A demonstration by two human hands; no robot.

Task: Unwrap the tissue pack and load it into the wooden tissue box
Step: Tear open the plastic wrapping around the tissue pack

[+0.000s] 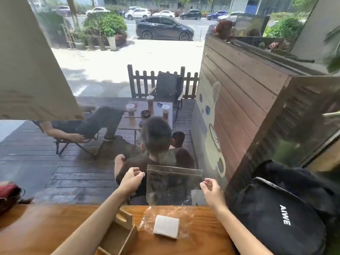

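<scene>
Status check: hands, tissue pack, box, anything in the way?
Left hand and right hand raised, no grip. Tissue pack on its plastic wrap, beside wooden tissue box. Nothing in the way.

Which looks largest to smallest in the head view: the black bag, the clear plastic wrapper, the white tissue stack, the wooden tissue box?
1. Black bag, by far the largest.
2. Clear plastic wrapper, held up between the hands.
3. Wooden tissue box, partly hidden by the left arm and cut off by the frame, so its rank against the wrapper is unsure.
4. White tissue stack, smallest.
</scene>
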